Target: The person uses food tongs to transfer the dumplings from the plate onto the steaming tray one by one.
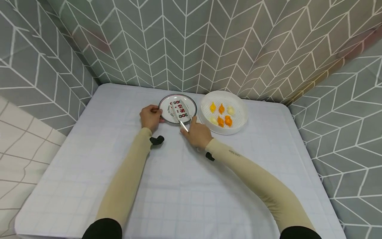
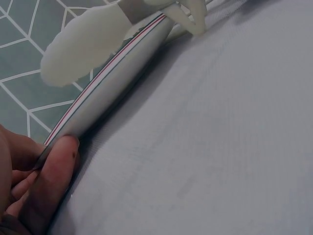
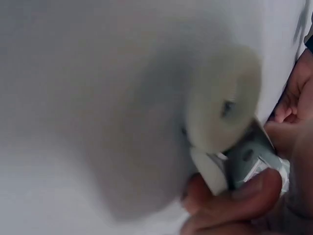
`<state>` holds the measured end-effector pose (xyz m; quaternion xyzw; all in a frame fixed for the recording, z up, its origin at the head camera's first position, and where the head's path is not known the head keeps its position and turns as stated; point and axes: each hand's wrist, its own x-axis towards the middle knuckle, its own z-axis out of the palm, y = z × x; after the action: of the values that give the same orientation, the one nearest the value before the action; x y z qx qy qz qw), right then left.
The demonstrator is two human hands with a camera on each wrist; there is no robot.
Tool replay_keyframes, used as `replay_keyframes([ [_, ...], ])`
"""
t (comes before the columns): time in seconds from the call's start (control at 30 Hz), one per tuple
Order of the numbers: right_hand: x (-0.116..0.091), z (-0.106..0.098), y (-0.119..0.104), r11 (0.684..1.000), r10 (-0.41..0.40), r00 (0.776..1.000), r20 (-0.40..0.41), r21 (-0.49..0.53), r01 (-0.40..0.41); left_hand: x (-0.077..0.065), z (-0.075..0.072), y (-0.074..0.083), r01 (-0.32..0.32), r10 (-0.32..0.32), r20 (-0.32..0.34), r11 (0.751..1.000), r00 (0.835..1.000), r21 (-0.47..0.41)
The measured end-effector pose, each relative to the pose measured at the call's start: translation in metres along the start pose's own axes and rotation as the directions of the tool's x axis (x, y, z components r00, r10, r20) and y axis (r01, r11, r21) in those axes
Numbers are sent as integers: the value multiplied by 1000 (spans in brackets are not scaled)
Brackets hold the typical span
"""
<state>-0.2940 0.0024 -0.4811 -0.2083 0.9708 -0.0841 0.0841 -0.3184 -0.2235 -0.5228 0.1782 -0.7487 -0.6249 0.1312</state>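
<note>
At the back of the table, my left hand [image 1: 151,118] pinches the left rim of a white plate [image 1: 166,105] with a dark and red edge and red characters printed on it. In the left wrist view its fingers [image 2: 58,161] lie at that rim. My right hand [image 1: 199,133] grips a pair of tongs [image 1: 178,117] with spread arms that reach over the plate. A rounded white tong tip [image 2: 80,46] shows above the plate edge in the left wrist view. From the right wrist, a pale ring [image 3: 200,122] appears at the handle end. I see nothing between the tips.
Right beside the plate stands a round white perforated tray [image 1: 223,131]. Several small yellow, orange and pale pieces [image 1: 221,109] lie in it. A white cloth covers the table [image 1: 179,192], and patterned walls [image 1: 185,46] rise behind and at both sides.
</note>
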Motion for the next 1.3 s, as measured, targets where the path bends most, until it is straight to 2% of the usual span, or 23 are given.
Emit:
replay_keyframes([
  [0.07, 1, 0, 0, 1000, -8, 1000, 2, -23, 8, -1, 1, 1, -3, 3, -1, 1000, 1000, 1],
  [0.23, 4, 1, 5, 999, 42, 999, -11, -25, -42, -3, 2, 3, 7, -7, 13, 1000, 1000, 13],
  [0.47, 5, 3, 9, 998, 39, 999, 1, 53, -39, -5, 1, 2, 5, -5, -1, 1000, 1000, 26],
  [0.77, -5, -4, 10, 988, 92, 995, 38, 122, -96, -4, 6, 1, -2, 0, 30, 999, 1000, 40],
  [1.0, -12, -13, 12, 984, 85, 993, 86, 149, -98, -2, 7, 0, 19, -21, 52, 999, 998, 38],
  [1.17, -15, -23, 20, 985, 73, 997, 32, 156, -77, -1, 4, -2, 30, -30, 42, 999, 999, -12],
  [1.3, -20, -39, 31, 984, 57, 998, 0, 170, -56, -2, -3, -6, 39, -39, 17, 998, 999, -40],
])
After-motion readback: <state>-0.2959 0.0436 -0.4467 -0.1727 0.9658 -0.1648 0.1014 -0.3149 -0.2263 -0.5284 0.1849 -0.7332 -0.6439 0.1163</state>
